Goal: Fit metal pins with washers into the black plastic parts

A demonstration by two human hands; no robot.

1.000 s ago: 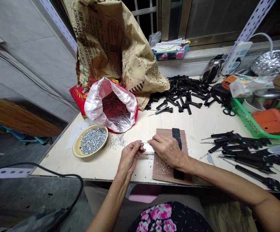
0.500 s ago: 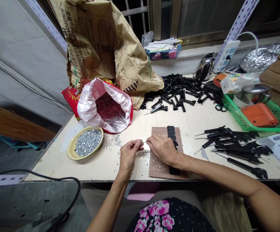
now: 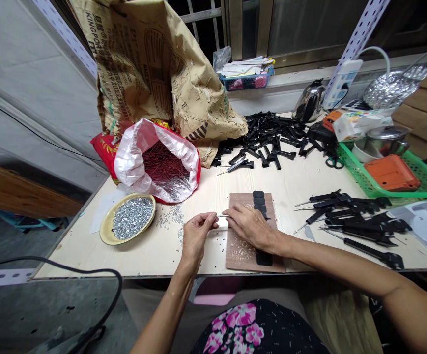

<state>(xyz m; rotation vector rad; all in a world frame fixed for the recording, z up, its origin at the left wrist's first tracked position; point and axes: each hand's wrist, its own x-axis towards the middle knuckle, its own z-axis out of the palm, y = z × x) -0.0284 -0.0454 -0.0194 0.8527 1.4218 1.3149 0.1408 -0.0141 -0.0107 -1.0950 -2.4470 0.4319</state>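
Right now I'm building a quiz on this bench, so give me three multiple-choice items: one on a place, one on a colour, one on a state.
1. Where is the yellow dish of small silver parts?
A. in the green basket
B. left of both hands
C. on the windowsill

2. What colour is the basket at the right?
A. green
B. blue
C. white

3. How is the thin pin held?
A. lying loose
B. stuck in the bag
C. pinched between the left hand and right hand

B: it sits at the table's left.
A: its mesh is green.
C: fingertips meet on it.

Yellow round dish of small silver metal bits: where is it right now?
Head view: the yellow round dish sits on the table's left part, in front of the red-and-white plastic bag of pins, left of the person's left hand.
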